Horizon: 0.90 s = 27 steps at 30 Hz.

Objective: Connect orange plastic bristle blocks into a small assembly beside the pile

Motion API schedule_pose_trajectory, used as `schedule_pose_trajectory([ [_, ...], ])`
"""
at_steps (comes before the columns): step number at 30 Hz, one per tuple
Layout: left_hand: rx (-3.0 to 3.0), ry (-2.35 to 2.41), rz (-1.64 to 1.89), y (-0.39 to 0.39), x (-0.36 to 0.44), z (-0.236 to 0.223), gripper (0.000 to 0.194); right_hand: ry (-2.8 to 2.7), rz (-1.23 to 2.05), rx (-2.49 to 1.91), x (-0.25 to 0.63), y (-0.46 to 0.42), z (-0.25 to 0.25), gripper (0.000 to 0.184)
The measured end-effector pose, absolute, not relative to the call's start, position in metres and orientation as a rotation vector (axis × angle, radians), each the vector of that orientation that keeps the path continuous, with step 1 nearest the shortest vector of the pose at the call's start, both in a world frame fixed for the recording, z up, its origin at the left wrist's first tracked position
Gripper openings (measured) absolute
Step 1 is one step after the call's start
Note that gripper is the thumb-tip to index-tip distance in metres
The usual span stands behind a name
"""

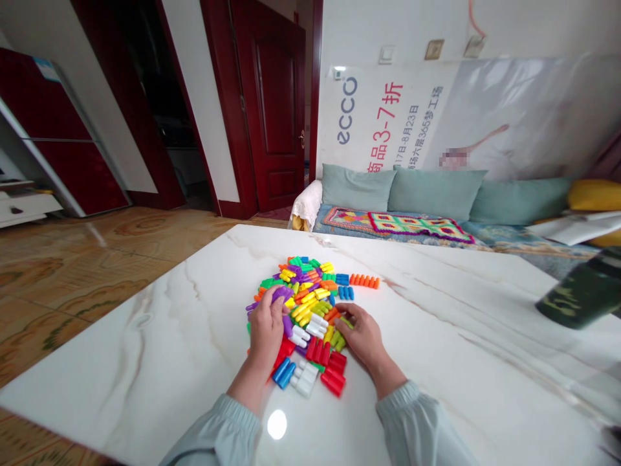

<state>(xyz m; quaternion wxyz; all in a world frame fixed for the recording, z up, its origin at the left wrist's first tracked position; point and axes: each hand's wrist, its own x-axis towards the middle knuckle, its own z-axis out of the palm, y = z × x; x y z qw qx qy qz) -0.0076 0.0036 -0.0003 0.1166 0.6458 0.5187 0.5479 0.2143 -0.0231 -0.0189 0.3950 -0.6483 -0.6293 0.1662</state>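
pile of coloured plastic blocks (pixel 310 304) seen mid-bench, toward the near edge. left hand (pixel 266 327) laid on pile's left side, fingers curled over a purple block (pixel 280 294). right hand (pixel 363 336) rested at pile's right, fingers loosely bent on green pieces. orange block (pixel 364 281) lying apart. nothing assembled yet; all blocks loose.

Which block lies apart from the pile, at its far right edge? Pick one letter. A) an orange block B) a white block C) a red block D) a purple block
A: the orange block lies alone on the table, just right of the pile, beyond both the left hand and the right hand.
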Motion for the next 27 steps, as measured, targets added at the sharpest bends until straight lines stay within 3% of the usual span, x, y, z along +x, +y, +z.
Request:
schedule_pose_trajectory([
  [8,1.727,1.449,1.673,0.0046,-0.0058,-0.0032,0.031,-1.62,0.442,-1.664,0.2158,-0.0218,-0.0217,0.03],
  [14,1.932,1.561,1.554,0.0048,-0.005,-0.003,0.036,-1.741,0.39,-1.637,0.2136,-0.0239,-0.0175,0.048],
  [20,2.29,1.459,1.512,0.0055,0.0007,-0.0036,0.015,-1.788,0.311,-1.531,0.2137,-0.0184,-0.0233,0.037],
  [27,2.358,1.39,1.458,0.004,0.0019,-0.0044,0.011,-1.657,0.42,-1.41,0.2124,-0.0157,-0.0253,0.033],
])
